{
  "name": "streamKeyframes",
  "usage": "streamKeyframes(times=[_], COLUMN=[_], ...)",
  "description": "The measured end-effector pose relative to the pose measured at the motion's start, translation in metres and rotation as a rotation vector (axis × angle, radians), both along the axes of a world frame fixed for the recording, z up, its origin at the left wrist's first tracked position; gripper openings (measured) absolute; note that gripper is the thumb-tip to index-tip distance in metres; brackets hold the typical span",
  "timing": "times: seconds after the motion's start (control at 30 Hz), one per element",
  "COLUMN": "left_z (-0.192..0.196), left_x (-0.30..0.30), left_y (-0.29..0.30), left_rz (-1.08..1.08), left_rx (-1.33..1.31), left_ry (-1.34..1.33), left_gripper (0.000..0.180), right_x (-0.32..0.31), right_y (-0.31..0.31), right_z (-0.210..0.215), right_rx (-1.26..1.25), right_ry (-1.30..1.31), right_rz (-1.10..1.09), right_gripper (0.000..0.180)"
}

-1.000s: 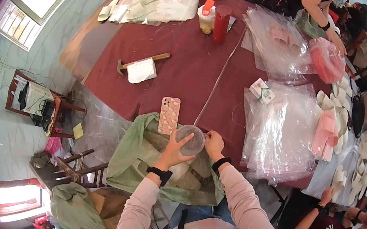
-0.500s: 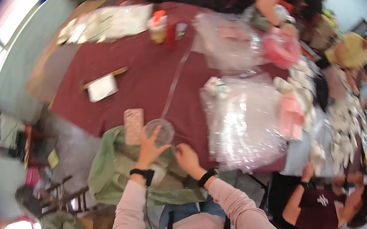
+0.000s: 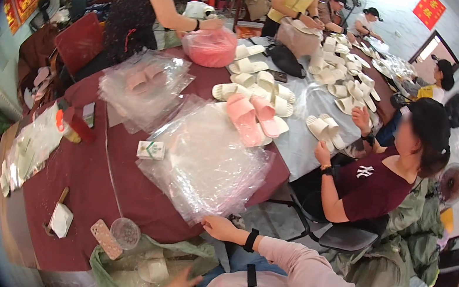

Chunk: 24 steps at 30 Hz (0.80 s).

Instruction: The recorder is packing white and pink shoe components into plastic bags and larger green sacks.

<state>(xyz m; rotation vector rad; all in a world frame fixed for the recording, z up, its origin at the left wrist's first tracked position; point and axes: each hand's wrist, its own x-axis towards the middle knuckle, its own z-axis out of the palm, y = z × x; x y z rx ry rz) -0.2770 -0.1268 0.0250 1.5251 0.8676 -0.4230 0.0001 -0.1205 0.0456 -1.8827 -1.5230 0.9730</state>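
My right hand (image 3: pixel 218 227) is at the table edge, against the near corner of a stack of clear plastic bags (image 3: pixel 194 159). Its fingers are curled; whether they pinch a bag is too small to make out. Lower down, my left hand (image 3: pixel 180 284) is over the right side of an open green sack (image 3: pixel 103 270), thumb and fingers apart, holding nothing visible. Pale slippers (image 3: pixel 153 270) lie inside the sack. At the table edge beside it are a pink patterned phone (image 3: pixel 106 239) and a round clear container (image 3: pixel 125 233).
Pink slippers (image 3: pixel 243 119) and many white slippers (image 3: pixel 324 128) cover the table's right side. A small white box (image 3: pixel 151 150) rests on the bags. A seated co-worker (image 3: pixel 376 177) is close on my right; another person stands beyond a pink bag (image 3: pixel 211 46). Chair (image 3: pixel 340 237) by my right arm.
The view has swung to the right. My right hand has moved from beside the round container to the bag stack's corner; my left hand has drawn back from the container toward my body.
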Motion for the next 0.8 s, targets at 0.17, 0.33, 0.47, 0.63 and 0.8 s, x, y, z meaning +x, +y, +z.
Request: streamKeyframes(times=[0.17,0.33,0.47,0.63,0.8], left_z=[-0.026,-0.063,-0.067,-0.094,-0.043], left_x=[0.014,0.006,0.000,-0.020,0.004], left_y=[-0.027,-0.023,-0.035,-0.047,-0.036], left_rz=[0.058,-0.213,-0.292,-0.077,-0.107], left_rx=[-0.052,0.039,0.500,0.185,0.154], left_ry=[0.242,0.374,0.407,0.577,0.485], left_gripper=[0.079,0.040,0.038,0.038,0.040], right_x=[0.033,0.061,0.095,0.138,0.173], right_y=[0.000,0.011,0.010,0.022,0.025], right_z=[-0.003,0.003,0.015,0.034,0.032], right_rx=[-0.031,-0.044,-0.028,-0.030,0.060], right_ry=[0.075,0.082,0.132,0.269,0.240], right_rz=[-0.041,0.017,-0.011,-0.071,-0.140], right_gripper=[0.018,0.020,0.023,0.022,0.020])
